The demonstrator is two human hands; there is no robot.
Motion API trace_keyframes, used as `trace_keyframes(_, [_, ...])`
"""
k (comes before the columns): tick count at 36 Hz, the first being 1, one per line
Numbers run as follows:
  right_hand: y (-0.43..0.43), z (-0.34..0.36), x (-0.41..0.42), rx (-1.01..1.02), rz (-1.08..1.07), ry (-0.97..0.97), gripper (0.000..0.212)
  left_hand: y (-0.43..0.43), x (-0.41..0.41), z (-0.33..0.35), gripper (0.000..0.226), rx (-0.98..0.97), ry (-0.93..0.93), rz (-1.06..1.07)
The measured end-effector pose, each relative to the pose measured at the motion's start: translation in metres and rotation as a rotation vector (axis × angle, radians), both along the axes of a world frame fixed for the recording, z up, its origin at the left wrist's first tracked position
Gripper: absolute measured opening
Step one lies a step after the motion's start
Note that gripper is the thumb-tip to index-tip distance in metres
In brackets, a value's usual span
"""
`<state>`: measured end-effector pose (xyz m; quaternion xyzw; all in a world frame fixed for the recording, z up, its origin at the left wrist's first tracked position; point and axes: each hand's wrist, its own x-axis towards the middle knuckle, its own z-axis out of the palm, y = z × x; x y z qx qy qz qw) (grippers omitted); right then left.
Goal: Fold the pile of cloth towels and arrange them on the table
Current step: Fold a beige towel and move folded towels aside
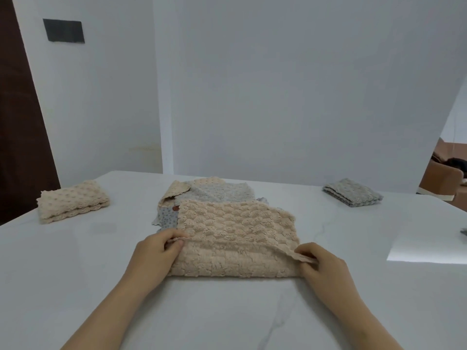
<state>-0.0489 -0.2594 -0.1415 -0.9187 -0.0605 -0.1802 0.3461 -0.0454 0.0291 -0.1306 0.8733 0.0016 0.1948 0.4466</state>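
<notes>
I have both hands on the beige, bubble-textured cloth towel (235, 223), which lies on the white marble-look desk (227, 319) right in front of me, its far part overlapping the loose pile of grey and beige unfolded towels (217, 193) behind it. The left hand (156, 251) pinches the left corner of the towel's upper layer, thumb and fingers (177, 245) closed on the edge. The right hand (321, 266) does the same at the right corner, its fingers curled round a small flap of cloth.

What matters for the move I judge comes next is how the towel lies. Its long axis runs left to right across my view, and the held edge stretches between the two hands, roughly parallel to it. The near side is a rounded fold resting on the desk, and the far part lies flat beyond the fingers. So I think the edge has to travel straight away from me to meet the far hem, both hands advancing evenly (neither looks nearer, though the right sits a little lower in view).

A folded beige towel (72, 202) sits well apart on the far left, and a folded grey towel (352, 192) on the far right.
</notes>
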Motion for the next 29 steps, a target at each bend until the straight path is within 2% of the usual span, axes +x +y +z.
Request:
trace_keyframes(6, [0.0, 0.007, 0.0, 0.405, 0.067, -0.076, 0.041, -0.002, 0.0, -0.001, 0.03, -0.006, -0.018, 0.017])
trace_keyframes(10, [0.004, 0.013, -0.002, 0.475, 0.127, -0.139, 0.05, 0.001, -0.002, 0.008, 0.025, -0.06, -0.069, 0.035])
trace_keyframes(15, [-0.003, 0.024, -0.006, 0.56, 0.159, -0.16, 0.038, 0.005, -0.009, 0.023, 0.025, -0.239, -0.064, -0.028])
trace_keyframes(19, [-0.013, 0.028, -0.008, 0.629, 0.219, 0.031, 0.03, 0.005, -0.018, 0.03, 0.02, -0.421, 0.103, -0.15])
trace_keyframes(21, [-0.017, 0.029, -0.01, 0.663, 0.266, 0.142, 0.012, 0.008, -0.022, 0.032, 0.017, -0.485, 0.206, -0.21])
trace_keyframes(22, [-0.017, 0.03, -0.011, 0.693, 0.304, 0.214, 0.011, 0.01, -0.023, 0.033, 0.017, -0.507, 0.257, -0.242])
trace_keyframes(23, [-0.02, 0.029, -0.011, 0.704, 0.352, 0.295, 0.032, 0.013, -0.023, 0.034, 0.016, -0.522, 0.307, -0.274])
trace_keyframes(24, [-0.021, 0.028, -0.011, 0.73, 0.38, 0.381, 0.041, 0.015, -0.024, 0.034, 0.016, -0.541, 0.351, -0.308])
trace_keyframes(26, [-0.021, 0.031, -0.014, 0.778, 0.417, 0.5, 0.04, 0.017, -0.026, 0.034, 0.014, -0.579, 0.408, -0.368])
trace_keyframes(29, [-0.023, 0.029, -0.015, 0.782, 0.452, 0.601, 0.057, 0.018, -0.025, 0.033, 0.018, -0.599, 0.44, -0.399])
